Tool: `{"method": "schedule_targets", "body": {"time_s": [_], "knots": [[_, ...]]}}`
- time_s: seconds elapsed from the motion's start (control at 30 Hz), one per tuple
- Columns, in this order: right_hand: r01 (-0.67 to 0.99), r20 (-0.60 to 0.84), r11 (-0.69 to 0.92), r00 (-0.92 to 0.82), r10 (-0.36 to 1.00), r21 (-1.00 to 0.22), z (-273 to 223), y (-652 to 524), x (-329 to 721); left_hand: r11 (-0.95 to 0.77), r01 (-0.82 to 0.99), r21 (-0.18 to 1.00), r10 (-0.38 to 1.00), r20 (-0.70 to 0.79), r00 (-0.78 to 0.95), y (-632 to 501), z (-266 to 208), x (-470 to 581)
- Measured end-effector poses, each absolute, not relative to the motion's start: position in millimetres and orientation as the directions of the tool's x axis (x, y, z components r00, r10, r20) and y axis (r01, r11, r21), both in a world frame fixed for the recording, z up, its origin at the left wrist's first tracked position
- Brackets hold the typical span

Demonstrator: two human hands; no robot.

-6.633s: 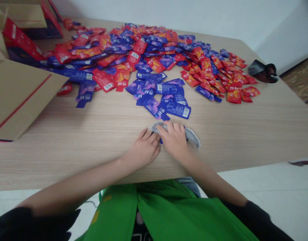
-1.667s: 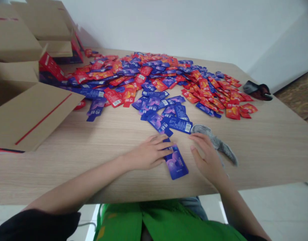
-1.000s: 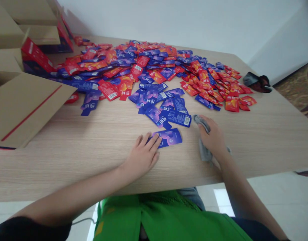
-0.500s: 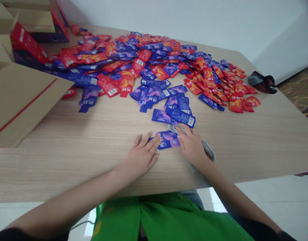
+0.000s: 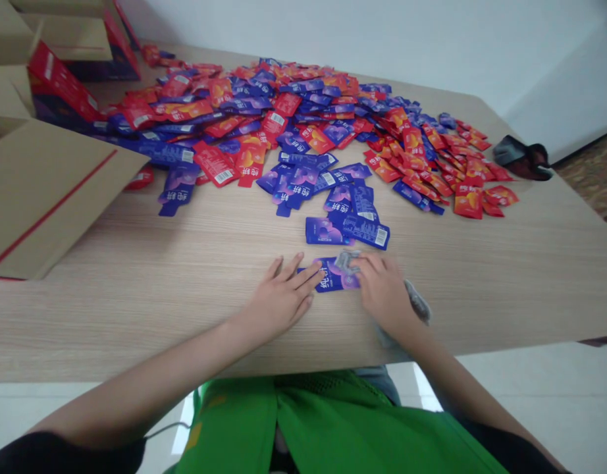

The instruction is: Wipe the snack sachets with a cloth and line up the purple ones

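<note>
The purple sachet [image 5: 337, 282] lies flat on the wooden table [image 5: 160, 289], its narrow tab towards the left hand [image 5: 278, 299], and it is the landmark here. The step in hand looks like rubbing its printed face with the grey cloth [image 5: 345, 261]. To do that well, the left fingers should bear down firmly at the tab end so that the sachet cannot skid, while the cloth travels away from them in short, even strokes. Keeping the cloth bunched small would, I judge, leave more of the print in view and spare the filling from hard pressure.

The left hand is spread, palm down, fingers apart, pressing on the sachet's tab end without closing round anything. The right hand [image 5: 387, 296], over the sachet's other end, has its fingers curled together on a fold of the cloth, which touches the print; where the thumb sits is hard to make out. The loose end of the cloth trails out past the wrist, to the right of the sachet.

Just beyond the sachet lie other purple sachets [image 5: 365, 230], near but apart from it; well beyond is the mixed red and purple heap [image 5: 284, 102], and the open carton [image 5: 61, 197] stands well to its left
</note>
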State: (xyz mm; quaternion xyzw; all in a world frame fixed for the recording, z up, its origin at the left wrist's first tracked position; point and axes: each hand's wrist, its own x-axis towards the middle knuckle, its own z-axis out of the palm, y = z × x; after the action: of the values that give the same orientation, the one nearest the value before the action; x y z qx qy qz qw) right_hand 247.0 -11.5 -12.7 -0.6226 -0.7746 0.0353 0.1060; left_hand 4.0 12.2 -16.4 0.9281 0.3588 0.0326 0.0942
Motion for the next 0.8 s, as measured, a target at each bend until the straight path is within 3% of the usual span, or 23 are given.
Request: {"method": "schedule_targets", "body": {"time_s": [0.13, 0.23, 0.33, 0.4, 0.47, 0.63, 0.8], "knots": [[0.954, 0.218, 0.137, -0.079, 0.973, -0.265, -3.5, -10.1, 266.8, -0.739, 0.644, 0.196, 0.656, -0.010, 0.755, 14.4, -17.4, 3.7], [0.919, 0.255, 0.269, -0.198, 0.947, -0.288, 0.2, -17.7, 242.9, -0.739, 0.645, 0.196, 0.656, -0.015, 0.755, 14.4, -18.4, 3.8], [0.905, 0.184, 0.365, -0.329, 0.926, -0.218, -5.7, -25.3, 223.6, -0.731, 0.653, 0.196, 0.662, -0.028, 0.749, 13.8, -17.9, 3.8], [0.927, 0.156, 0.315, -0.287, 0.945, -0.202, -11.0, -26.4, 229.6, -0.730, 0.652, 0.205, 0.660, -0.037, 0.750, 14.0, -15.8, 3.2], [0.938, 0.136, 0.249, -0.221, 0.966, -0.241, -12.7, -24.5, 248.5, -0.726, 0.653, 0.216, 0.661, -0.046, 0.749, 15.2, -11.6, 2.5], [0.874, 0.058, 0.136, -0.123, 0.991, -0.467, 7.9, -11.3, 289.1, -0.720, 0.632, 0.287, 0.652, -0.031, 0.758, 24.9, 9.0, 8.6], [0.883, -0.117, 0.060, -0.129, 0.985, -0.466, 21.9, 17.0, 278.9, -0.529, 0.782, 0.331, 0.823, -0.024, 0.567, 38.5, 17.6, 34.3]]}}
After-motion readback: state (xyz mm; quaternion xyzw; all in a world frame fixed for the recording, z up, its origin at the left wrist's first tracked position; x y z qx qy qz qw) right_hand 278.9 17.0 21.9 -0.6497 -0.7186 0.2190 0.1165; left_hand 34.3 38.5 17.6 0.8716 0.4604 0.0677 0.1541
